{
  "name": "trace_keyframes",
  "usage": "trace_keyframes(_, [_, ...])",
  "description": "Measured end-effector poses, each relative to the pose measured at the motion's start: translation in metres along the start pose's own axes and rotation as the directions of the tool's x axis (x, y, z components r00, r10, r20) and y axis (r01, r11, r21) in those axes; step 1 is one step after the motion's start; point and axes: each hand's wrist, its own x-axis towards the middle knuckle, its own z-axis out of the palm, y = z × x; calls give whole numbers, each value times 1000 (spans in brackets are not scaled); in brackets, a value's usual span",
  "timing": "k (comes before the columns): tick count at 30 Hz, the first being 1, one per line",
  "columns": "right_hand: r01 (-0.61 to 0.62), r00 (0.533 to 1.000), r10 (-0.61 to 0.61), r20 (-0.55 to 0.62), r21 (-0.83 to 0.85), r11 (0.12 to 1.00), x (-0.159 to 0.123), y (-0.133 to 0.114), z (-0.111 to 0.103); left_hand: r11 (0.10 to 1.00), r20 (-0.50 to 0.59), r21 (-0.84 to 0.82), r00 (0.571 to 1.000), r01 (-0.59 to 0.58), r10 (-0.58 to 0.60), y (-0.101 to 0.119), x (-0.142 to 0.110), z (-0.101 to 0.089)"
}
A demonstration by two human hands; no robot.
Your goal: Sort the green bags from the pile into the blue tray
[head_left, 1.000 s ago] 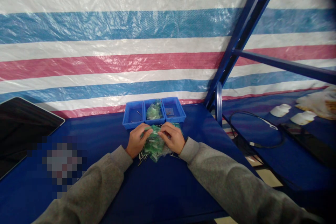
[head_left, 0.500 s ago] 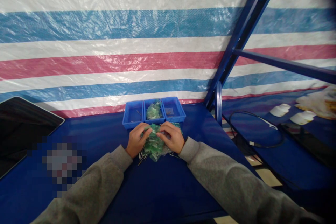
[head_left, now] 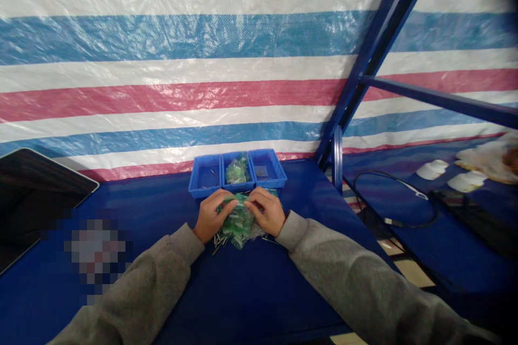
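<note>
My left hand (head_left: pixel 211 215) and my right hand (head_left: pixel 268 212) meet over a pile of small green plastic bags (head_left: pixel 238 227) on the blue table. Thumbs and fingertips of both hands pinch the upper edge of a green plastic bag (head_left: pixel 239 199). The fingers partly cover it, and where it ends and the pile begins is hard to see. Thin metal pins (head_left: pixel 218 241) lie loose beside the pile, near my left hand. Just beyond my hands stand three joined blue bins. Green bags (head_left: pixel 237 170) fill the middle one.
The left bin (head_left: pixel 198 183) holds a few thin pins; the right bin (head_left: pixel 279 170) holds small items I cannot make out. A dark-screened tablet (head_left: pixel 36 194) is at left. A blue metal frame (head_left: pixel 364 64), a black cable (head_left: pixel 404 225) and white objects (head_left: pixel 432 169) are at right.
My fingertips have drawn slightly closer together along the green bag's upper edge. The bins and the pile have not moved.
</note>
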Motion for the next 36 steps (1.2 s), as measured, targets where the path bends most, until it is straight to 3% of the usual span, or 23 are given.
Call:
trace_keyframes(10, [2, 998, -2, 56, 7, 1000, 0, 2, 1, 996, -85, 72, 995, 50, -44, -4, -3, 0])
trace_keyframes(14, [-26, 1000, 26, -8, 21, 999, 1, 1, 0, 992, -127, 28, 984, 126, -122, -6, -4, 2])
trace_keyframes(21, [-36, 988, 43, -146, 45, 998, 2, -4, -7, 991, -10, 7, 991, 131, -131, -3, 0, 2])
trace_keyframes(26, [-13, 991, 18, -131, 43, 999, 1, -4, -8, 998, -54, -1, 997, 60, -60, -1, 1, 0])
trace_keyframes(29, [-22, 990, 30, -141, 57, 998, 2, -4, -7, 1000, -17, -9, 1000, 9, -9, 0, 2, 0])
trace_keyframes(32, [-9, 992, 18, -129, 65, 998, 2, -4, -6, 1000, 26, -9, 1000, -5, 5, 1, 2, -1])
trace_keyframes(36, [11, 998, -7, -68, 58, 998, 1, -3, -4, 1000, -3, -5, 1000, -3, 3, -2, 0, 0])
